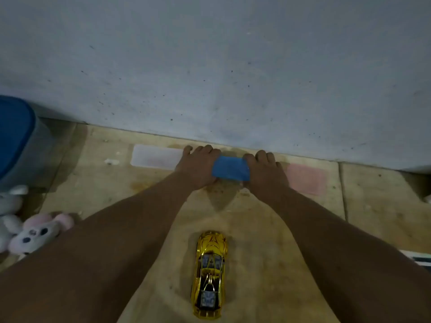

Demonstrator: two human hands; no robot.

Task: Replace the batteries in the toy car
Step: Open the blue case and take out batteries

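Two bare forearms, sleeveless to the frame's edge; the left hand [198, 170] and right hand [264, 173] wear no gloves, rings, or watch.

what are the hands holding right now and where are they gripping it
A blue box, held between the left hand and right hand, one at each end. The toy car lies untouched.

The blue object [231, 168] is covered at both ends by the left hand [198, 169] and right hand [265, 173], so what it is stays unclear. Far left of it, a blue container [16, 138] and plush toys [35, 231] are cut by the picture edge.
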